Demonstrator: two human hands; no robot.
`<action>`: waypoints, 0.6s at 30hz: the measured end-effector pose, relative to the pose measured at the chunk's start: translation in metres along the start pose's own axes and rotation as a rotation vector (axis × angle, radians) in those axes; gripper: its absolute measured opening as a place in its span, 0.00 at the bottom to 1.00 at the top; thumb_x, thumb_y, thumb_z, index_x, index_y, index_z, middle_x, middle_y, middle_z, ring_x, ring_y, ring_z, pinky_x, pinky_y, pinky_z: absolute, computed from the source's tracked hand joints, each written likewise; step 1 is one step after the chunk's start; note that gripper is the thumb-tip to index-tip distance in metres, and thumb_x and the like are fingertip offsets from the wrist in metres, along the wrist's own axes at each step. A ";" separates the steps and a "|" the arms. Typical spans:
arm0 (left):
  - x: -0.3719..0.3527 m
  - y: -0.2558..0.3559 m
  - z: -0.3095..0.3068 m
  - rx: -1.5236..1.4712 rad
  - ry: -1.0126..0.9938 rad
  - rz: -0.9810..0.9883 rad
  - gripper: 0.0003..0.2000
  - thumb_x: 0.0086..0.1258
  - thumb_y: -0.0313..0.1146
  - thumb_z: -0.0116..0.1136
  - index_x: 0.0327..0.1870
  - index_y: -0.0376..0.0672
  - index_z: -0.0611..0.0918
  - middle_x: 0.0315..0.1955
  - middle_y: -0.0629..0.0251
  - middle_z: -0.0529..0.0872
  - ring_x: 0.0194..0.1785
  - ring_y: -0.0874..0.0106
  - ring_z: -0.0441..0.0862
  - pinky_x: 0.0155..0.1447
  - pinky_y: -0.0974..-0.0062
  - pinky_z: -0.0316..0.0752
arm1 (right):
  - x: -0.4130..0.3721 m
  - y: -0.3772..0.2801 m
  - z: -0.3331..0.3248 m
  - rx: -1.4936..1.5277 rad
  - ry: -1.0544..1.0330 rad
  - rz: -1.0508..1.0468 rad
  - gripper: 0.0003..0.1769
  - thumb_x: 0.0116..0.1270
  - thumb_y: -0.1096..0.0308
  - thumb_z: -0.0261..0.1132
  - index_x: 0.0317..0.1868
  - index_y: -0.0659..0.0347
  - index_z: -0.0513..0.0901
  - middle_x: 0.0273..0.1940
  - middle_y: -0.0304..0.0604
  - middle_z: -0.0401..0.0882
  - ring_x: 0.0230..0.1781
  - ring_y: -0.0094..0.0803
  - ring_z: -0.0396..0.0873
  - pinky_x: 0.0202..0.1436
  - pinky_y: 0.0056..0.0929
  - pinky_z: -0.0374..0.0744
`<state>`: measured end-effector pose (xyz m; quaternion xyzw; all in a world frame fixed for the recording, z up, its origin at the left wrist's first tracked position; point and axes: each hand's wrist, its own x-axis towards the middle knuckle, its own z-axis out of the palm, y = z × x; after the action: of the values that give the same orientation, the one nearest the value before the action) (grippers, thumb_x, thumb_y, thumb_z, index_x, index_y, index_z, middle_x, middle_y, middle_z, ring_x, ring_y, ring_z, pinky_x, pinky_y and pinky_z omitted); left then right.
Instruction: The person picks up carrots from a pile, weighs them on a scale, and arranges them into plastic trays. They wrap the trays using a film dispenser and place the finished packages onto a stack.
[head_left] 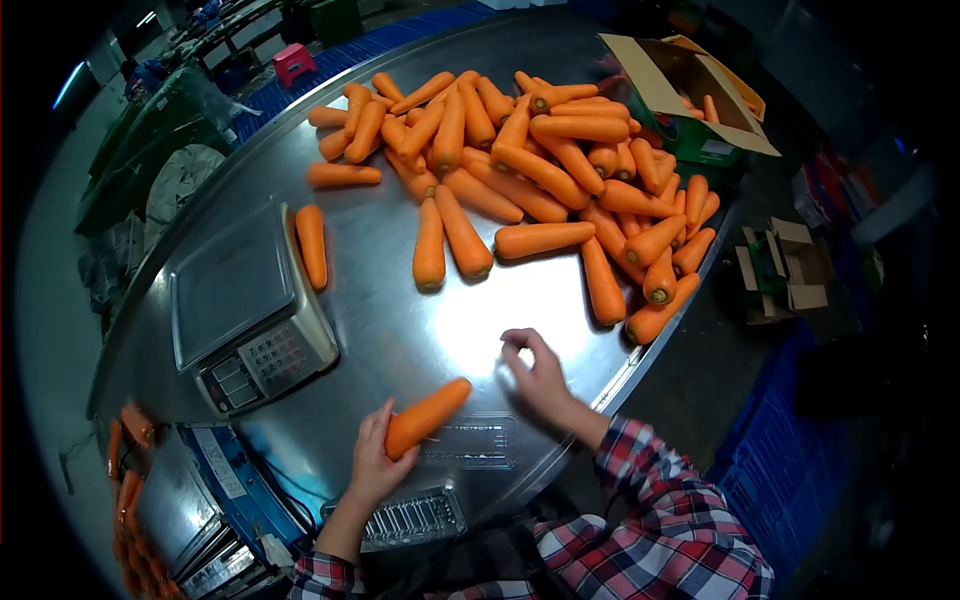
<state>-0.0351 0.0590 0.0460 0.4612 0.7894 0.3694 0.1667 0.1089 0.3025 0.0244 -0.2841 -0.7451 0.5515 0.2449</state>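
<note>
Firmly, left hand [377, 462] grips 1 carrot [428, 416]; right hand [538, 378] hovers half-open, seemingly empty.

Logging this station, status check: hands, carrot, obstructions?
Left hand holds one carrot at a clear tray. Right hand on table, apparently empty. Carrot pile and scale clear of both.

Left hand [375, 462] grips one carrot [427, 417] above the near edge of the steel table [400, 330]. Right hand [535, 375] rests open on the table. Carrot pile [540, 170] lies far; scale [245, 310] sits left.
</note>
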 end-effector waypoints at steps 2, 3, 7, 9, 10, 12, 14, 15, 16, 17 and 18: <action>0.002 -0.011 0.005 0.149 -0.083 0.086 0.30 0.47 0.28 0.66 0.57 0.41 0.74 0.47 0.54 0.75 0.53 0.54 0.72 0.58 0.61 0.69 | 0.037 0.021 -0.021 -0.200 0.122 -0.103 0.14 0.65 0.70 0.60 0.49 0.65 0.73 0.42 0.48 0.75 0.45 0.36 0.75 0.53 0.30 0.73; 0.004 -0.016 0.006 0.212 -0.138 0.121 0.30 0.47 0.29 0.66 0.57 0.41 0.74 0.47 0.54 0.76 0.53 0.55 0.72 0.58 0.61 0.69 | 0.056 0.024 -0.030 -0.353 0.144 -0.187 0.15 0.64 0.70 0.60 0.50 0.65 0.73 0.44 0.49 0.75 0.47 0.38 0.75 0.54 0.31 0.73; 0.010 -0.023 0.005 0.409 -0.272 0.256 0.30 0.49 0.33 0.66 0.58 0.42 0.73 0.47 0.56 0.76 0.53 0.58 0.73 0.58 0.63 0.68 | 0.124 0.023 -0.038 -0.810 0.145 -0.260 0.25 0.56 0.73 0.62 0.55 0.64 0.70 0.53 0.54 0.70 0.57 0.50 0.67 0.63 0.43 0.65; 0.005 -0.025 0.006 0.428 -0.309 0.253 0.30 0.49 0.33 0.66 0.58 0.42 0.73 0.48 0.55 0.75 0.53 0.58 0.73 0.58 0.62 0.68 | 0.153 0.047 -0.032 -1.067 0.207 -0.514 0.32 0.52 0.74 0.63 0.60 0.62 0.67 0.51 0.53 0.71 0.56 0.49 0.68 0.62 0.45 0.65; 0.007 -0.029 0.007 0.412 -0.336 0.209 0.30 0.50 0.33 0.66 0.59 0.42 0.72 0.48 0.55 0.75 0.54 0.58 0.73 0.58 0.62 0.68 | 0.168 0.053 -0.028 -1.166 0.166 -0.433 0.35 0.50 0.73 0.64 0.62 0.60 0.66 0.50 0.52 0.71 0.55 0.48 0.68 0.60 0.45 0.66; 0.000 -0.031 0.002 0.341 -0.365 0.127 0.31 0.51 0.32 0.65 0.59 0.41 0.71 0.49 0.55 0.75 0.54 0.56 0.72 0.59 0.61 0.68 | 0.178 0.055 -0.019 -1.290 0.007 -0.323 0.39 0.49 0.72 0.66 0.65 0.57 0.64 0.48 0.49 0.72 0.52 0.47 0.69 0.57 0.43 0.68; 0.001 -0.031 0.001 0.269 -0.346 0.091 0.31 0.51 0.32 0.65 0.60 0.40 0.70 0.50 0.54 0.75 0.55 0.55 0.72 0.60 0.60 0.68 | 0.175 0.023 -0.031 -1.346 -0.158 -0.346 0.37 0.51 0.66 0.65 0.64 0.55 0.65 0.46 0.48 0.71 0.50 0.46 0.70 0.55 0.42 0.68; 0.001 -0.032 0.000 0.245 -0.341 0.082 0.31 0.51 0.31 0.65 0.60 0.39 0.70 0.50 0.53 0.75 0.55 0.55 0.72 0.61 0.60 0.68 | 0.174 0.011 -0.037 -1.373 -0.225 -0.388 0.34 0.54 0.62 0.63 0.63 0.55 0.67 0.46 0.49 0.71 0.50 0.45 0.70 0.55 0.42 0.67; 0.004 -0.034 0.001 0.222 -0.330 0.087 0.31 0.52 0.31 0.65 0.59 0.38 0.70 0.50 0.53 0.75 0.55 0.54 0.72 0.61 0.61 0.68 | 0.171 0.005 -0.046 -1.317 -0.202 -0.468 0.34 0.52 0.62 0.65 0.62 0.52 0.68 0.45 0.49 0.71 0.49 0.46 0.70 0.53 0.42 0.68; 0.005 -0.036 0.001 0.212 -0.314 0.096 0.31 0.52 0.32 0.65 0.60 0.40 0.70 0.50 0.54 0.75 0.55 0.55 0.72 0.61 0.62 0.68 | 0.163 -0.002 -0.054 -1.262 -0.175 -0.547 0.34 0.50 0.62 0.67 0.61 0.50 0.70 0.44 0.49 0.71 0.49 0.46 0.70 0.52 0.42 0.69; 0.003 -0.037 0.002 0.203 -0.300 0.106 0.31 0.53 0.32 0.65 0.61 0.41 0.70 0.49 0.55 0.76 0.54 0.56 0.72 0.60 0.63 0.68 | 0.150 -0.024 -0.061 -1.252 -0.131 -0.523 0.34 0.49 0.63 0.69 0.59 0.53 0.70 0.44 0.49 0.72 0.49 0.46 0.71 0.51 0.40 0.71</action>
<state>-0.0582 0.0516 0.0175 0.5663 0.7635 0.2233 0.2157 0.0391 0.4428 0.0719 -0.1488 -0.9812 -0.0449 0.1140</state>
